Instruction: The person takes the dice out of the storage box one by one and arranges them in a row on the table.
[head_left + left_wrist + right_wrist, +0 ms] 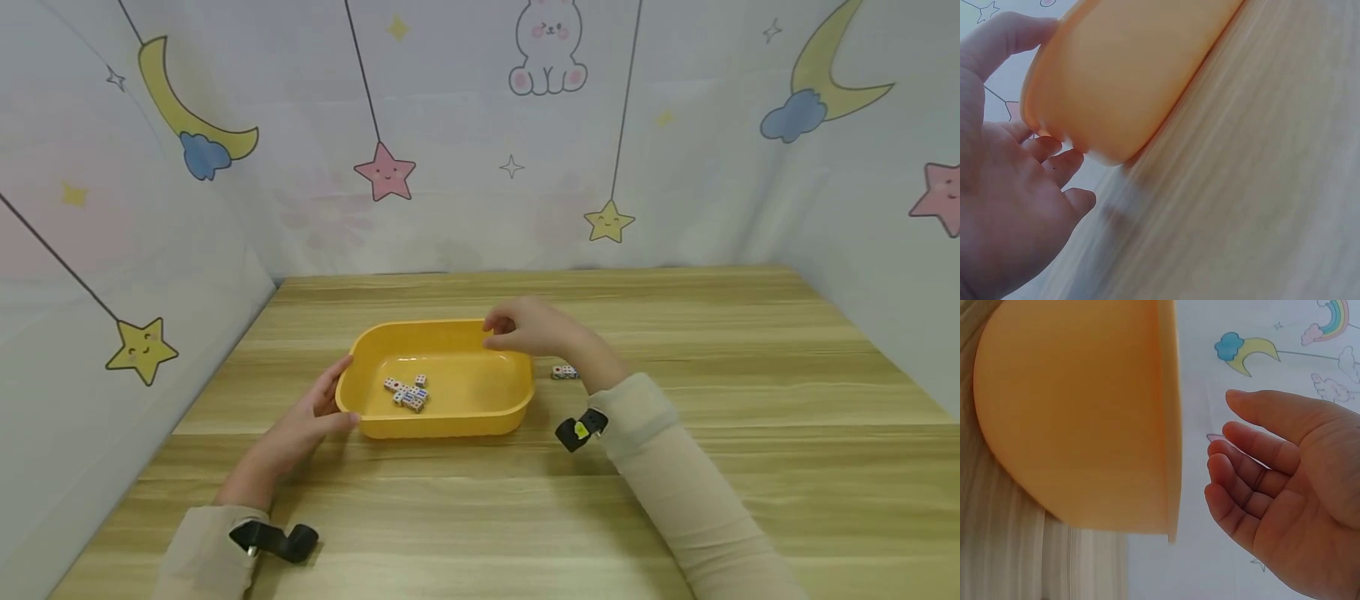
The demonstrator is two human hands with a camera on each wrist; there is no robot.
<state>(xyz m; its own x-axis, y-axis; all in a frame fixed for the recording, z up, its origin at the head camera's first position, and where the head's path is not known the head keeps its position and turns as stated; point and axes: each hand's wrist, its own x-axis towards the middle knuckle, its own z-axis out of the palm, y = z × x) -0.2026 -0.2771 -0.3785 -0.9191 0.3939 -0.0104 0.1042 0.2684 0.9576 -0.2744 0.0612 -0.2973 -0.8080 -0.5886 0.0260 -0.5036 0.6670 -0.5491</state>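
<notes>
A yellow plastic basin point(442, 427) stands on the table with several white dice point(412, 403) clustered in its left half. Its left end is held by my left hand point(300, 429), thumb at the near rim and fingers against the outer wall point(1116, 81). Over the basin's far right corner hovers my right hand point(538, 327), apart from the rim. In the right wrist view, the right hand's fingers point(1235, 478) are loosely bent, the thumb is separate, and nothing shows between them. Beside the basin's right end, a few more dice point(562, 372) lie on the table, partly hidden by the right wrist.
The wood-grain table point(450, 517) extends around the basin on all sides. A white cloth backdrop point(465, 225) with printed stars and moons rises behind it and along both sides. Black wrist mounts point(277, 540) are strapped over both sleeves.
</notes>
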